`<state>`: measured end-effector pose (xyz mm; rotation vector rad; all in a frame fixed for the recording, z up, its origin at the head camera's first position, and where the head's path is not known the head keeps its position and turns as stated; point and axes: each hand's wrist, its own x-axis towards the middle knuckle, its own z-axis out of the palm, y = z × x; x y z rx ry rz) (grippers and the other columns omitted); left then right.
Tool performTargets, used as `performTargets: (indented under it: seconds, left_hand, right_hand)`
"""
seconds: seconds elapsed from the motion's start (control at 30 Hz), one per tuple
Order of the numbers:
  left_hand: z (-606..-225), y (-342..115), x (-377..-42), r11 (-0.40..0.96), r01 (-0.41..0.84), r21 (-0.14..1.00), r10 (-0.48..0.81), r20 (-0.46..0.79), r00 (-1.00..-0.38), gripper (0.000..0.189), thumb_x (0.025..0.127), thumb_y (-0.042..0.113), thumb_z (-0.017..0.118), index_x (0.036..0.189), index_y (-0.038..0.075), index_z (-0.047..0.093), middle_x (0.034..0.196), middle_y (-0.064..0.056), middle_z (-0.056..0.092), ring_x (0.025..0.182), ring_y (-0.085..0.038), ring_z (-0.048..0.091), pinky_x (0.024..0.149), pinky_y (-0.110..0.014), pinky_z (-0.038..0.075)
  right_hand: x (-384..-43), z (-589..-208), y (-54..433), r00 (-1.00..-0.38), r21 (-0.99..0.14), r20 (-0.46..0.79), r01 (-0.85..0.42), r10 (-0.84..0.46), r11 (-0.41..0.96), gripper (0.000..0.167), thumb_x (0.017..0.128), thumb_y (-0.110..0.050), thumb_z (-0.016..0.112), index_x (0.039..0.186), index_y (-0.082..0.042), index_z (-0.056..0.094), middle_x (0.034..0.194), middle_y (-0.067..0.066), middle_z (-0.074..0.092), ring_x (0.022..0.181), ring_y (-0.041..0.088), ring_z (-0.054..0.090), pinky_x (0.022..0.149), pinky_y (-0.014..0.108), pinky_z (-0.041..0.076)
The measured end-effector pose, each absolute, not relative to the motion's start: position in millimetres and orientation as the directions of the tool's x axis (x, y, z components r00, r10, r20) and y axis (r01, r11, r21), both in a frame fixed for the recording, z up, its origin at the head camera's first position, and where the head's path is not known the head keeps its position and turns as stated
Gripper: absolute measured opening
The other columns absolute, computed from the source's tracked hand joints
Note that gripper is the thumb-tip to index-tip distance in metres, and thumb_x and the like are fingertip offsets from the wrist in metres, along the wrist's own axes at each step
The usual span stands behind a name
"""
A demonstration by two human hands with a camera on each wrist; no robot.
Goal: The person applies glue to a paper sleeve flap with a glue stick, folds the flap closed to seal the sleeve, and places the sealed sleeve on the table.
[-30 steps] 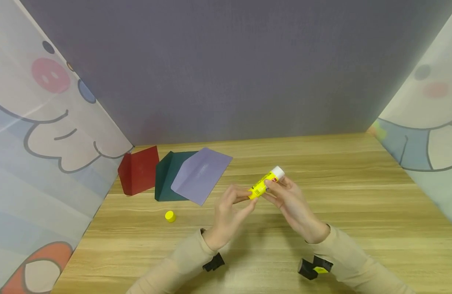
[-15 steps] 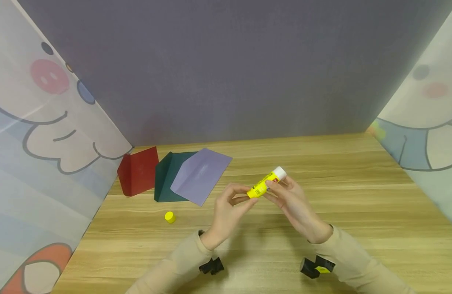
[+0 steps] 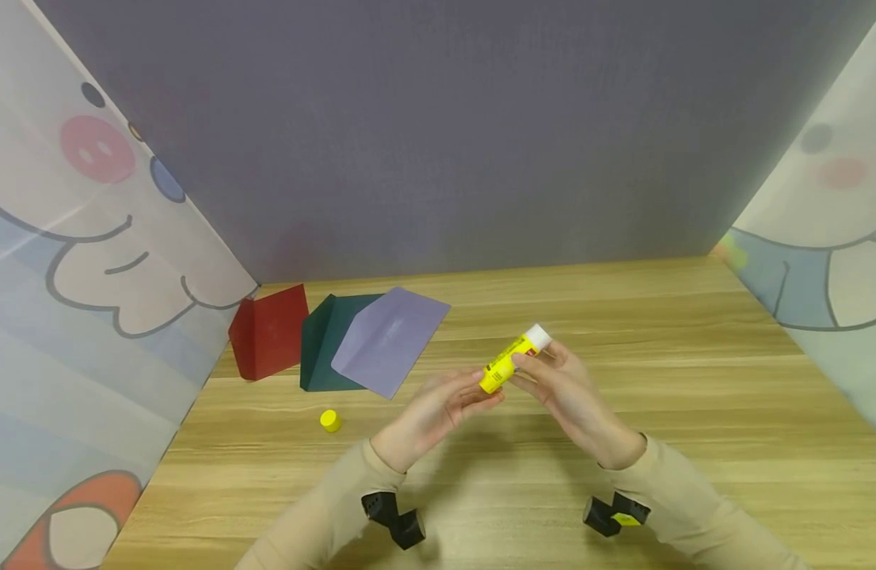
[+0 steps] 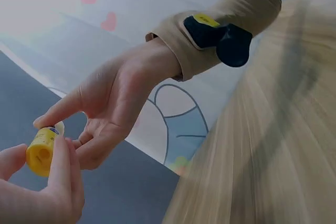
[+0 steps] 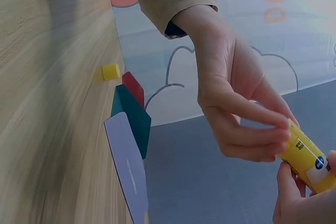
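Note:
A yellow glue stick (image 3: pixel 505 368) with a white end is held up at a slant above the table, its white end toward the upper right. My right hand (image 3: pixel 573 404) grips its body between thumb and fingers. My left hand (image 3: pixel 445 412) pinches the lower yellow end. In the left wrist view, the round base of the glue stick (image 4: pixel 41 156) sits between my left thumb and fingers. The right wrist view shows my left fingers on that end of the glue stick (image 5: pixel 310 163). A small yellow cap (image 3: pixel 330 420) stands on the table, left of my hands.
A lavender envelope (image 3: pixel 395 340) overlaps a dark green envelope (image 3: pixel 324 348), with a red envelope (image 3: pixel 277 332) to their left. All have their flaps open. The wooden table (image 3: pixel 695 380) meets a grey panel (image 3: pixel 466 142) behind and printed cloth walls at both sides.
My left hand and wrist have rolled round the glue stick's lower end, and the fingers have shifted their hold. The right hand keeps its grip, almost still.

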<state>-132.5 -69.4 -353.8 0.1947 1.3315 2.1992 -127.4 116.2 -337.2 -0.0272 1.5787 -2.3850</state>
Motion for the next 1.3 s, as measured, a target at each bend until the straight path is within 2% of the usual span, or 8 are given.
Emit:
performTargets:
  seconds: [0.2,0.37,0.63,0.8,0.9,1.03,1.17,1.3]
  left_hand:
    - [-352,-72,-132,-0.368,-0.484,0.794,0.547,-0.236,-0.803,0.040,0.092,0.003,0.043,0.123,-0.020,0.034,0.105,-0.012,0.055,0.098,-0.022,0.057,0.092,-0.030,0.041]
    - [-353,-69,-131,-0.364,-0.416,0.833,0.495,-0.206,-0.844,0.036,0.089,0.000,0.047,0.117,-0.021,0.040,0.099,-0.012,0.058,0.086,-0.018,0.061,0.087,-0.029,0.045]
    - [-353,-63,-120,-0.276,-0.081,0.958,0.269,-0.004,-0.963,0.028,0.076,0.000,0.065,0.100,-0.012,0.056,0.090,-0.012,0.063,0.076,-0.018,0.064,0.080,-0.041,0.049]
    - [-356,-60,-114,-0.069,0.253,0.965,0.178,0.262,-0.949,0.025,0.074,0.002,0.069,0.096,-0.006,0.060,0.089,-0.015,0.062,0.075,-0.017,0.063,0.071,-0.032,0.052]
    - [-361,-59,-116,0.072,0.572,0.817,0.193,0.551,-0.812,0.023,0.073,-0.003,0.068,0.094,-0.005,0.058,0.087,-0.016,0.059,0.075,-0.020,0.062,0.069,-0.027,0.052]
    - [-364,-58,-122,0.312,0.878,0.364,0.280,0.848,-0.451,0.016,0.078,-0.001,0.062,0.090,-0.006,0.054,0.084,-0.014,0.057,0.073,-0.022,0.061,0.071,-0.020,0.050]
    - [-362,-58,-126,0.526,0.845,-0.096,0.410,0.899,-0.153,0.012,0.085,0.005,0.052,0.086,-0.007,0.054,0.082,-0.014,0.057,0.066,-0.019,0.060,0.068,-0.015,0.049]
    - [-360,-59,-128,0.584,0.729,-0.358,0.519,0.855,0.004,0.012,0.086,0.003,0.051,0.085,-0.007,0.057,0.081,-0.016,0.059,0.062,-0.016,0.059,0.063,-0.014,0.050]
  right_hand:
    - [-127,-338,116,-0.956,-0.907,-0.145,0.232,-0.255,-0.352,0.057,0.087,-0.011,0.056,0.131,0.004,0.023,0.128,0.018,0.031,0.113,0.021,0.044,0.092,0.030,0.040]
    - [-127,-338,114,-0.957,-0.911,-0.136,0.223,-0.257,-0.347,0.056,0.087,-0.010,0.054,0.130,0.006,0.023,0.125,0.018,0.033,0.110,0.019,0.046,0.093,0.030,0.040]
    - [-125,-335,112,-0.964,-0.910,-0.125,0.205,-0.236,-0.359,0.049,0.087,-0.008,0.054,0.126,0.005,0.027,0.121,0.015,0.035,0.108,0.018,0.047,0.093,0.031,0.040]
    - [-124,-334,111,-0.966,-0.900,-0.124,0.205,-0.225,-0.384,0.045,0.087,-0.008,0.055,0.123,0.004,0.029,0.116,0.012,0.039,0.106,0.017,0.049,0.093,0.031,0.041]
    - [-123,-333,111,-0.967,-0.896,-0.125,0.206,-0.223,-0.392,0.042,0.087,-0.009,0.055,0.121,0.002,0.032,0.115,0.011,0.040,0.105,0.016,0.050,0.092,0.031,0.041]
    - [-123,-333,111,-0.965,-0.891,-0.125,0.212,-0.232,-0.401,0.042,0.088,-0.010,0.054,0.122,0.001,0.032,0.116,0.011,0.039,0.106,0.016,0.049,0.093,0.031,0.040]
    - [-122,-333,111,-0.963,-0.884,-0.127,0.219,-0.239,-0.413,0.047,0.088,-0.009,0.053,0.126,0.003,0.028,0.119,0.012,0.036,0.106,0.016,0.049,0.093,0.030,0.040]
    - [-122,-333,110,-0.963,-0.881,-0.140,0.227,-0.231,-0.415,0.048,0.088,-0.007,0.051,0.128,0.004,0.026,0.119,0.012,0.037,0.104,0.014,0.050,0.093,0.030,0.040]
